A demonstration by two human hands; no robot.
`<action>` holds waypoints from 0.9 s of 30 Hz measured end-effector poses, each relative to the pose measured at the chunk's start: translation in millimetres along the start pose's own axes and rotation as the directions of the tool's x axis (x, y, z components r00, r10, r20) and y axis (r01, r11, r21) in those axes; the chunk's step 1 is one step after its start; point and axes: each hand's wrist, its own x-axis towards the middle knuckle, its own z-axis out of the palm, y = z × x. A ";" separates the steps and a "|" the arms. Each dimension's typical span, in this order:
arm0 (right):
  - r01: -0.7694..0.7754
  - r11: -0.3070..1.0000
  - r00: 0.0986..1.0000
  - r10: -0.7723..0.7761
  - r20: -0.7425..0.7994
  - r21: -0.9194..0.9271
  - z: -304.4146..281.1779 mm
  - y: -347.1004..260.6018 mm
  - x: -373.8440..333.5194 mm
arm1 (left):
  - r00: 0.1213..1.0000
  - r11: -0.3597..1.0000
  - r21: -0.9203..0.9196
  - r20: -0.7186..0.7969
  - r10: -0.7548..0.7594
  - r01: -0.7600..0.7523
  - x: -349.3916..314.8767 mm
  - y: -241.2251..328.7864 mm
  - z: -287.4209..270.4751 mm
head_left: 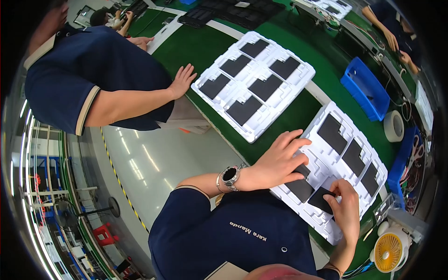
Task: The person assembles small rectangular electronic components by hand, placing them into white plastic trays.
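In front of me lies a white moulded tray (318, 170) with flat black notched pieces in its pockets. My right hand (344, 203) pinches one flat black piece (321, 200) by its right side, low over a near pocket. My left hand (283, 161) is spread over the tray's left side, its fingers apart. Under and beside its fingertips a second black piece (299, 188) shows, partly covered. Several more pieces, among them a black piece (332, 134), sit along the tray's far right row. Whether the pinched piece touches the pocket floor I cannot tell.
A second white tray (198, 85) with black pieces stands farther off on the green bench (298, 112), a co-worker's hand (182, 82) at its left edge. To the right are a blue bin (365, 88), a tape roll (393, 126) and a small yellow-white fan (389, 252).
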 end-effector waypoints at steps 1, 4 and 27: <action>0.012 1.000 1.000 -0.012 -0.003 -0.003 -1.4 -4.4 3.0 | 1.000 1.000 0.024 -0.002 0.015 -0.015 2.3 0.8 -1.5; 0.056 0.997 0.980 -0.044 -0.195 0.060 -8.5 -16.5 7.8 | 0.999 0.984 -0.170 -0.011 0.050 -0.051 9.9 7.5 -1.6; 0.073 0.737 0.984 0.056 -0.169 0.672 12.5 14.1 33.6 | 0.907 0.544 -0.726 0.324 -0.270 0.421 55.8 18.1 0.1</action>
